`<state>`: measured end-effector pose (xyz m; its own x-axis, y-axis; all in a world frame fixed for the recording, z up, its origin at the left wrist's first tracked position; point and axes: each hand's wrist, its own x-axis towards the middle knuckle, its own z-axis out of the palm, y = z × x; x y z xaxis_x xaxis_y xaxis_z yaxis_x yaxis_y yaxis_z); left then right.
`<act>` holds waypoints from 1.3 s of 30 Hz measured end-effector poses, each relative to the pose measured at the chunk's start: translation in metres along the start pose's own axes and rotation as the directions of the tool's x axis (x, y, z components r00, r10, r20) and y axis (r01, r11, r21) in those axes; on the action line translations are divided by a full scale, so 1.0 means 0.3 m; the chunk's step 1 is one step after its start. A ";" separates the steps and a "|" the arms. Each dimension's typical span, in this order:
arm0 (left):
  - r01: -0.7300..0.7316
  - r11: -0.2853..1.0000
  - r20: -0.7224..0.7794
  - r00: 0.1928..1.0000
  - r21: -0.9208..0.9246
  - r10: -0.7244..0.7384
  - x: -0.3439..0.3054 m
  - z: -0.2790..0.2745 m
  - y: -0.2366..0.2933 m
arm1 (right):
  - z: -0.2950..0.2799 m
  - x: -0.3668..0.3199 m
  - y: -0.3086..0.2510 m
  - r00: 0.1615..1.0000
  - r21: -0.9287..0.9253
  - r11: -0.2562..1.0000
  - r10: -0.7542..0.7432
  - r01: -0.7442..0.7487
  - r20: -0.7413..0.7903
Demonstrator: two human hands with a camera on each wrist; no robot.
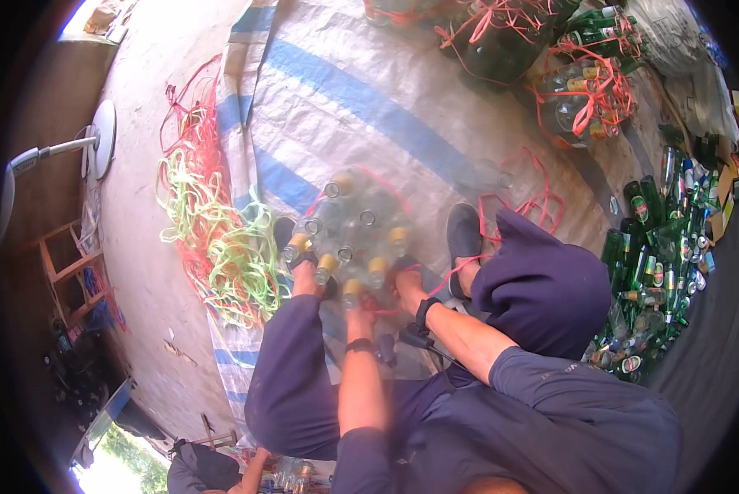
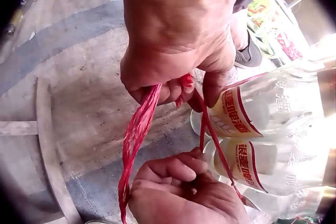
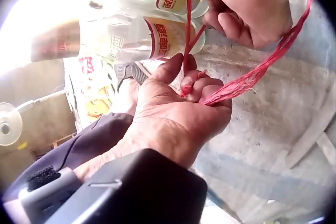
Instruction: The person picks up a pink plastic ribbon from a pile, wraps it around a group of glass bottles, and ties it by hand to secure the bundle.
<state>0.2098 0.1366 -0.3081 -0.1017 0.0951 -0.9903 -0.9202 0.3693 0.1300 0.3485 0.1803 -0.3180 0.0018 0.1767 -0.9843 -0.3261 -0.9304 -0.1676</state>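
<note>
Gripping red string (image 2: 139, 140), our left hand (image 1: 359, 319) curls round a thick bunch of strands, with a small knot showing between its fingers. Our right hand (image 1: 408, 286) is curled too, its fingertips pinching a thinner length of the string close to the foot of one bottle. The clear bottles (image 1: 377, 267) stand upright in one close group between the feet, long axis running up from the floor sheet (image 1: 336, 90), necks towards the head. They lie straight ahead of both hands, which work low on the near side of the group, the left hand more to its left and the right hand more to its right. Both are just beside the glass, and we cannot tell which is nearer.

We count two hands and about nine bottles in the group, six with gold-wrapped necks; some overlap, so the full number is unsure. Left of the group lies one tangled heap of pink and green string (image 1: 221, 247). Right of it are one dark shoe (image 1: 464, 232) and some loose red string (image 1: 551, 206), and well to its right, a pile of green bottles (image 1: 650, 198) too crowded to count
</note>
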 end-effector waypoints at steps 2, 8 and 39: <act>0.008 0.998 -0.038 0.999 0.060 -0.006 -0.016 0.028 0.002 | -0.008 -0.028 -0.007 0.997 0.164 0.986 -0.011 0.023 -0.076; -0.038 0.946 -0.005 0.999 0.322 0.042 -0.055 0.044 0.010 | 0.000 -0.057 -0.020 0.991 -0.066 0.997 -0.035 0.026 -0.131; -0.232 0.912 0.152 0.970 0.338 0.191 0.060 0.012 -0.062 | -0.125 0.260 0.088 0.593 -0.341 0.500 -0.533 0.796 0.604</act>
<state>0.2265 0.1348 -0.3282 -0.2163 0.3034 -0.9280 -0.6878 0.6272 0.3654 0.3755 0.1574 -0.4013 -0.3957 0.7946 -0.4604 0.1603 -0.4338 -0.8866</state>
